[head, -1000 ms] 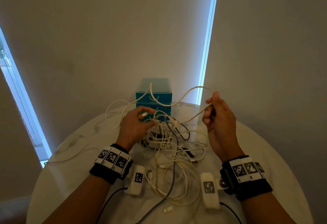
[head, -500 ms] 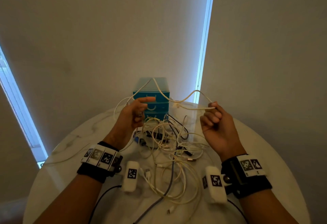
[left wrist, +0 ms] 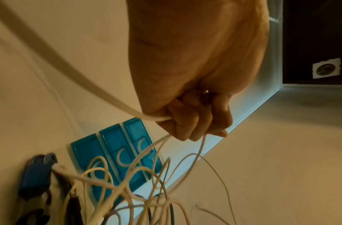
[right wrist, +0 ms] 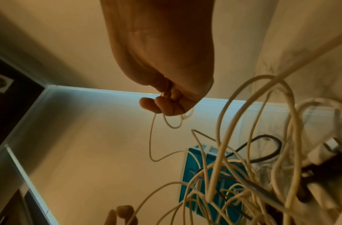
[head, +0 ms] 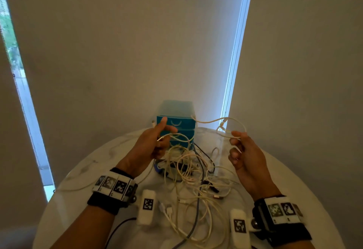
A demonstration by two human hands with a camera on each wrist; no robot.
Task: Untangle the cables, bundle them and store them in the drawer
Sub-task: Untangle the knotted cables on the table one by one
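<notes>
A tangle of cream and dark cables [head: 192, 172] lies heaped on the round white table [head: 284, 172]. Behind it stands a small teal drawer unit [head: 177, 123] with its drawers closed. My left hand [head: 157, 142] is raised in front of the unit, fingers curled round cream strands [left wrist: 162, 120] that run down into the heap. My right hand [head: 238, 146] is held up at the right and pinches a loop of cream cable [head: 233, 126], which arcs across toward the drawer unit. The same loop hangs below the right hand's fingers [right wrist: 166, 106] in the right wrist view.
A blue plug [left wrist: 34, 173] and dark connectors sit in the heap's left side. Loose cable ends trail over the table's near part [head: 188, 225]. Pale blinds close off the back, with bright window strips at left and right. The table edge curves close on both sides.
Both hands have risen and drawn apart. The left hand moved from the heap up in front of the drawer unit, and the cream cable between the hands now stretches in a longer arc.
</notes>
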